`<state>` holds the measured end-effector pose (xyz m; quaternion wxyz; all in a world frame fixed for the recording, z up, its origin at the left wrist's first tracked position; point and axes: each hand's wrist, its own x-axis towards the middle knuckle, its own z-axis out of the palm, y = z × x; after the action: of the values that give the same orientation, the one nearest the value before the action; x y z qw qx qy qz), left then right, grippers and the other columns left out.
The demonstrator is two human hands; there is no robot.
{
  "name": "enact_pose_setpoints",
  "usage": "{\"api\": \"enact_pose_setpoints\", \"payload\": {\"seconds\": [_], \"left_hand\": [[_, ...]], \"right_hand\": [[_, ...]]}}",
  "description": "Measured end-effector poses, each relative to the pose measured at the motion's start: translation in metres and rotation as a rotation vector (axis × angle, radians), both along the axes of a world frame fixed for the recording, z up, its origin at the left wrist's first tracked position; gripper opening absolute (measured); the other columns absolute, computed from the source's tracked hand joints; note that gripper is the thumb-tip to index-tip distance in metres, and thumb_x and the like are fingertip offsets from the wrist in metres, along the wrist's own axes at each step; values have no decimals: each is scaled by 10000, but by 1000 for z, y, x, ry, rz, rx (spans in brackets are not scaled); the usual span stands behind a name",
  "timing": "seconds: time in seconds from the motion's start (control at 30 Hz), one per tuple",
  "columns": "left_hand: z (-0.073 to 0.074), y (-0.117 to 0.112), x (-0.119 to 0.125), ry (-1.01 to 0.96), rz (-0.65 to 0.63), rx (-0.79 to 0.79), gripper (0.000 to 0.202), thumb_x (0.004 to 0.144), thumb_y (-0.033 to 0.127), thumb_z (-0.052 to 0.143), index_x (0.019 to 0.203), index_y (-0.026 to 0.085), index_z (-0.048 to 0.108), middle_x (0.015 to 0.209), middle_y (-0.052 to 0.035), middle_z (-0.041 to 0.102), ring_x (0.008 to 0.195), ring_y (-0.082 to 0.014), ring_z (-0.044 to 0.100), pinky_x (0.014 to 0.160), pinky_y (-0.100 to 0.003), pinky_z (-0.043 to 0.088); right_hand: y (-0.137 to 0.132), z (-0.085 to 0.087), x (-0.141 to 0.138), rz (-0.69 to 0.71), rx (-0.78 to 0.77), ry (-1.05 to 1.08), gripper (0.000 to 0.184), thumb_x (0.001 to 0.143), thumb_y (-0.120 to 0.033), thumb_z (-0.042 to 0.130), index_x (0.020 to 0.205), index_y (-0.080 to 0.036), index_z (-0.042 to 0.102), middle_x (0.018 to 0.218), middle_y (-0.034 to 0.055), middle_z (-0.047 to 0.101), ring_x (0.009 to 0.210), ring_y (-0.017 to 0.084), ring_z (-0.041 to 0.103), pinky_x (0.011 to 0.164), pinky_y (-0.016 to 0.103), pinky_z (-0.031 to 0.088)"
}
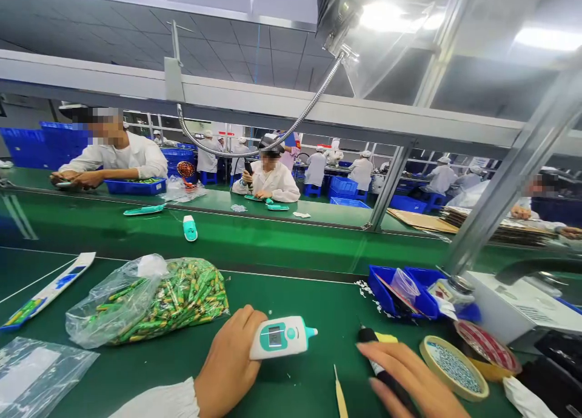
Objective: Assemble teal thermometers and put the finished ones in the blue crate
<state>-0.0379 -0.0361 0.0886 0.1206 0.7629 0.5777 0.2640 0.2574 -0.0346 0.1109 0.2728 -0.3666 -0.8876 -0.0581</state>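
Observation:
My left hand [230, 363] is closed round the grip end of a white and teal thermometer-like device [282, 337], which lies level above the green bench with its small screen up and its tip pointing right. My right hand [409, 378] sits at the lower right, its fingers wrapped loosely over a black pen-shaped tool [377, 360] that points away from me. A thin pale stick [340, 397] lies on the bench between the two hands.
A clear bag of green batteries [150, 300] lies at the left, with a flat package [48, 292] beyond it. Blue bins [411, 291], a round dish of tiny screws [454, 368], tape rolls and a white box [522, 306] crowd the right. Another device [190, 227] rides the belt; several workers sit opposite.

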Motion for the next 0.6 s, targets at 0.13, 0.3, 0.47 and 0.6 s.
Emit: {"api": "enact_pose_setpoints", "payload": {"seconds": [0.13,0.3,0.47,0.6], "left_hand": [[-9,2,6,-21,-23,20,332,645,-17,357,847,198,510,853,-42,524,793,-198,493,695,-323,395],[-21,9,-7,-83,73,61,421,629,1,390,991,195,482,941,-54,519,904,-211,495,804,-363,410],[-26,24,-32,-191,265,192,625,742,175,492,1305,227,226,1255,-105,343,1203,-278,325,991,-478,306],[-34,30,-40,-247,314,173,554,776,206,465,1284,232,246,1236,-107,352,1195,-280,350,982,-491,327]], "right_hand": [[19,9,-65,122,-323,-18,619,783,-455,586,1316,-212,386,1238,109,530,1094,256,521,906,371,456],[56,7,-112,247,-560,11,496,749,-395,634,1187,-203,501,1091,55,621,938,207,587,825,300,458],[87,10,-132,36,-529,148,355,811,-444,505,1082,-215,529,775,5,633,599,147,557,527,231,407],[104,-5,-145,-127,-491,236,422,821,-455,442,1169,-218,473,735,14,629,573,164,561,538,255,389]]}}
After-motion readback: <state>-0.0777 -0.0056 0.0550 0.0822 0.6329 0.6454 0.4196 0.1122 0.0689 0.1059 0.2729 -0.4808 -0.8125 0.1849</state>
